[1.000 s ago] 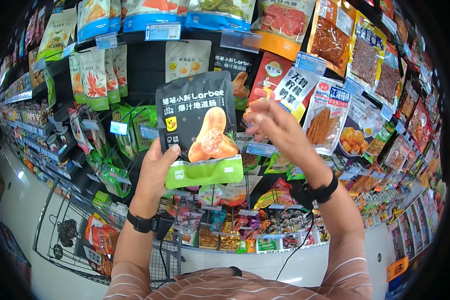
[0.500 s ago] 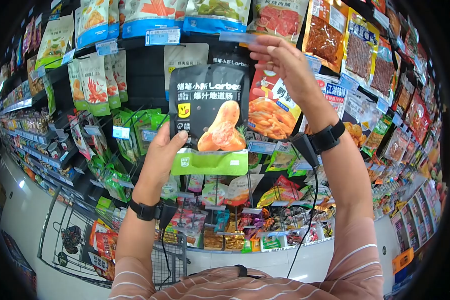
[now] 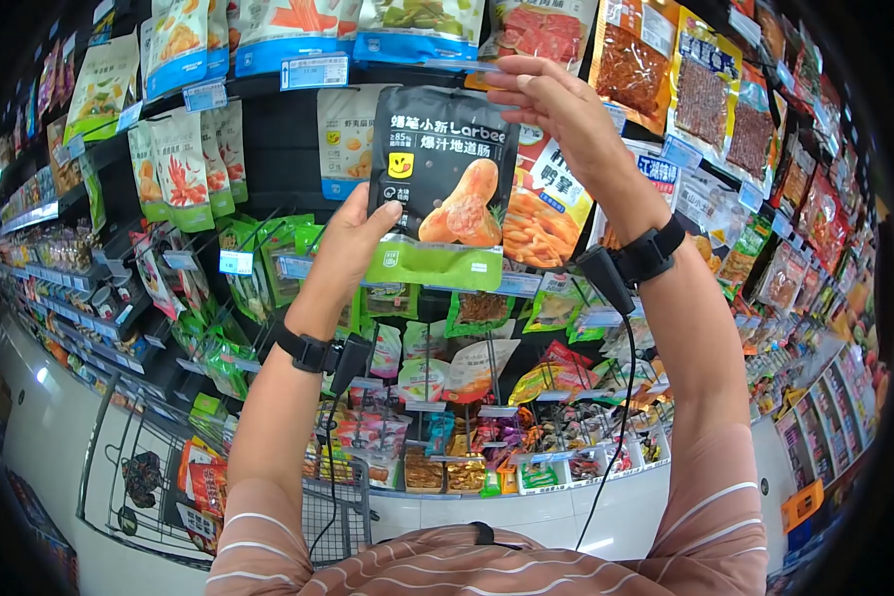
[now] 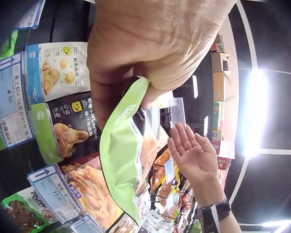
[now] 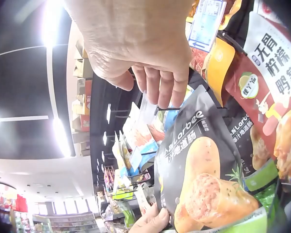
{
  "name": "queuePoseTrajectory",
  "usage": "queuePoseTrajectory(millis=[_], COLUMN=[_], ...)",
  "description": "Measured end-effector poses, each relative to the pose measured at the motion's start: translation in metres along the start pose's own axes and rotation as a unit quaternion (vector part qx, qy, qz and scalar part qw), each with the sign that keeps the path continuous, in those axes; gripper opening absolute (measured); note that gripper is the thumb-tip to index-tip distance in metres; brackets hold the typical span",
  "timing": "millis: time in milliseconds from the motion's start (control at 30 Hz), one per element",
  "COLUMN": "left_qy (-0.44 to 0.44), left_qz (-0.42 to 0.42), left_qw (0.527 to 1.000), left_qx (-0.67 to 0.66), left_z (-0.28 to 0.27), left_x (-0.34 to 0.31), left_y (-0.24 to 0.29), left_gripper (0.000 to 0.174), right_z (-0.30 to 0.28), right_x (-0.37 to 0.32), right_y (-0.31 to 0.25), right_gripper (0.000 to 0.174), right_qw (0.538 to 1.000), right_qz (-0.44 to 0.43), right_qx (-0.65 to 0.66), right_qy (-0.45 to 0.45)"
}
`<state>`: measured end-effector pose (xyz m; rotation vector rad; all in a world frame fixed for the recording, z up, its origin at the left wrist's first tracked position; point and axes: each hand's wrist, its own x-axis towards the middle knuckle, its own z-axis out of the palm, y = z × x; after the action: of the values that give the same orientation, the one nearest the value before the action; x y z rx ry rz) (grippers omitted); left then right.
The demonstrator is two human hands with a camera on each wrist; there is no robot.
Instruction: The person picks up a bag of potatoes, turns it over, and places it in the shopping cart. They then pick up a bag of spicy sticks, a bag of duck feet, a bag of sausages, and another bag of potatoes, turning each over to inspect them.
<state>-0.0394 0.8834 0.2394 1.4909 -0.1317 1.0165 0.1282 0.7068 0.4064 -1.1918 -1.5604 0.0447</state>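
Note:
My left hand (image 3: pixel 346 236) grips the left edge of a black and green pouch of sausages (image 3: pixel 435 189), thumb on its front. The pouch is upright, held before the hanging rack. Up and to its right, my right hand (image 3: pixel 569 111) has its fingers fairly straight, touching a clear plastic tag holder (image 4: pixel 177 112) at the end of a display hook (image 5: pixel 168 109). A matching black sausage pouch (image 4: pixel 70 128) hangs behind, largely covered by the held one in the head view.
A white and blue scallop pouch (image 3: pixel 343 149) hangs just left of the held pouch, and a red duck-feet pack (image 3: pixel 544 214) hangs to its right. Price tags (image 3: pixel 315 72) stick out on hooks. A wire shopping cart (image 3: pixel 119 457) stands at lower left.
My left hand has carried the sausage pouch up and right toward the rack. My right hand has risen to the clear tag holder, which now lies tipped up, nearly edge-on.

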Motion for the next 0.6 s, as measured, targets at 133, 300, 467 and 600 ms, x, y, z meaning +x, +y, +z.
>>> queuePoseTrajectory(millis=[133, 300, 467, 600], left_qy=[-0.01, -0.01, -0.008, -0.007], left_qz=[0.005, 0.004, -0.002, -0.022], left_qw=[1.0, 1.0, 1.0, 1.0], left_qx=[-0.01, -0.001, -0.019, -0.015], left_z=[0.0, 0.002, 0.002, 0.0], left_x=[0.003, 0.01, 0.015, 0.019], left_y=[-0.001, -0.003, -0.007, -0.009], left_gripper=[0.04, 0.042, 0.042, 0.043], right_z=[0.004, 0.003, 0.002, 0.001], right_x=[-0.001, -0.002, -0.003, -0.002], right_y=[-0.001, 0.001, 0.002, 0.005], right_gripper=[0.042, 0.042, 0.043, 0.043], right_qw=[1.0, 1.0, 1.0, 1.0], right_qz=[0.002, 0.008, 0.009, 0.011], right_qx=[-0.003, -0.001, 0.0, 0.004], right_qy=[0.001, 0.001, 0.005, 0.003])
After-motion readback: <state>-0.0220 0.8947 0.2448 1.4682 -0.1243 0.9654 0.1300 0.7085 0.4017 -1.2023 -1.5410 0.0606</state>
